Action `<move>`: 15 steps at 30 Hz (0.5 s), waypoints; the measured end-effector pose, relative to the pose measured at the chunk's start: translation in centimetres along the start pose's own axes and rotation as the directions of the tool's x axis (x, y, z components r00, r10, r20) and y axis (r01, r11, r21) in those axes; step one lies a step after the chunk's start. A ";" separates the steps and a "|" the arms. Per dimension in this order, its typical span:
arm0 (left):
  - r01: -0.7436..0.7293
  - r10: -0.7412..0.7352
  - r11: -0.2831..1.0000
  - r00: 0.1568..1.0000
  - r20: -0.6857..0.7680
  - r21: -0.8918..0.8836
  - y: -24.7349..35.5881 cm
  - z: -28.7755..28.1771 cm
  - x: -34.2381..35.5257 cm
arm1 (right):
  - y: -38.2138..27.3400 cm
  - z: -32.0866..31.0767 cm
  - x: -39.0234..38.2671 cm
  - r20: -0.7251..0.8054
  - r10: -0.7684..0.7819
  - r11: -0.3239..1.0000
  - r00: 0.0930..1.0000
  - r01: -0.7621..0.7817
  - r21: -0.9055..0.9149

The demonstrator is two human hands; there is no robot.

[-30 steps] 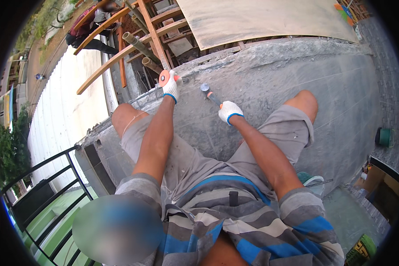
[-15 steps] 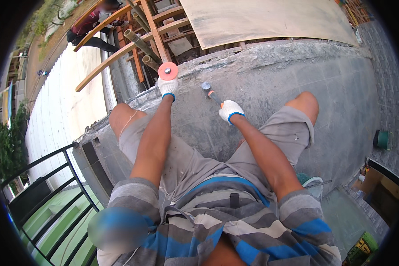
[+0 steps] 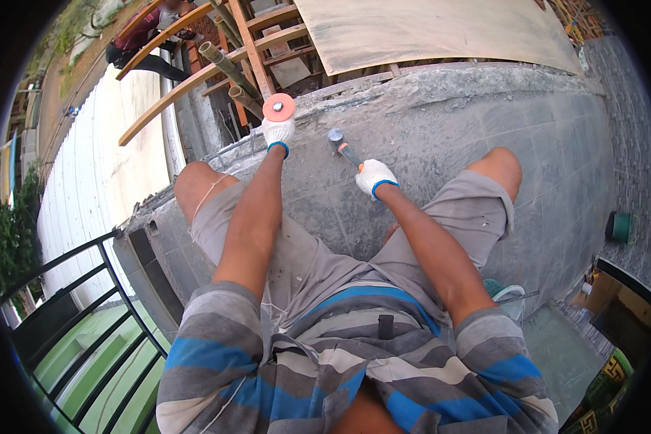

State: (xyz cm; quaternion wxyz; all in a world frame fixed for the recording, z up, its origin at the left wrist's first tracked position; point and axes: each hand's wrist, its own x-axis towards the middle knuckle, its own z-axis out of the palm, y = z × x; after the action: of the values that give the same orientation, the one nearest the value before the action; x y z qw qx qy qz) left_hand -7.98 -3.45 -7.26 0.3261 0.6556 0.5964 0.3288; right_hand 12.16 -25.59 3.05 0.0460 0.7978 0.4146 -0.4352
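Note:
In my gloved left hand [image 3: 278, 133], a chisel stands with its round orange hand guard [image 3: 270, 112] above the fist and its metal striking end in the middle. The fingers are wrapped below the guard, over the broken concrete edge [image 3: 383, 98]; the chisel's tip is hidden. My right hand [image 3: 375, 177], also in a white glove with a blue cuff, is closed round the handle of a hammer [image 3: 335, 136]. The hammer's metal head is up and to the right of the chisel, apart from it.
I sit on a grey tiled slab [image 3: 441, 130] with my knees apart. Beyond its broken edge are wooden beams [image 3: 177, 101], bamboo poles [image 3: 228, 66] and a plywood sheet [image 3: 434, 32]. A co-worker [image 3: 145, 43] bends at far left. A black railing [image 3: 116, 282] stands at left, a green bucket [image 3: 619, 227] at right.
My left hand with the chisel has shifted slightly right and away from me. My right hand and the hammer stay nearly where they were. The view has tilted a little.

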 end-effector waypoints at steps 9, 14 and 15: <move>-0.029 0.030 0.999 0.999 -0.043 0.025 -1.3 0.7 -1.7 | 0.2 0.1 0.3 0.018 0.004 1.000 1.000 -0.004 0.004; 0.477 -0.277 0.535 0.879 0.388 -0.697 3.1 -0.8 0.6 | 0.3 0.2 0.3 -0.008 -0.026 1.000 1.000 0.026 -0.008; 0.458 -0.265 0.436 0.888 0.375 -0.775 4.1 -0.7 0.8 | 0.3 0.1 0.3 -0.006 -0.014 1.000 1.000 0.014 0.004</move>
State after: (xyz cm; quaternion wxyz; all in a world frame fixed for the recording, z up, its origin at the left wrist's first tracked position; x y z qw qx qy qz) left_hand -6.22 -2.96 -3.47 0.7225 0.2980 0.4508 0.4313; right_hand 12.38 -25.67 2.66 0.0401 0.7964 0.4193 -0.4341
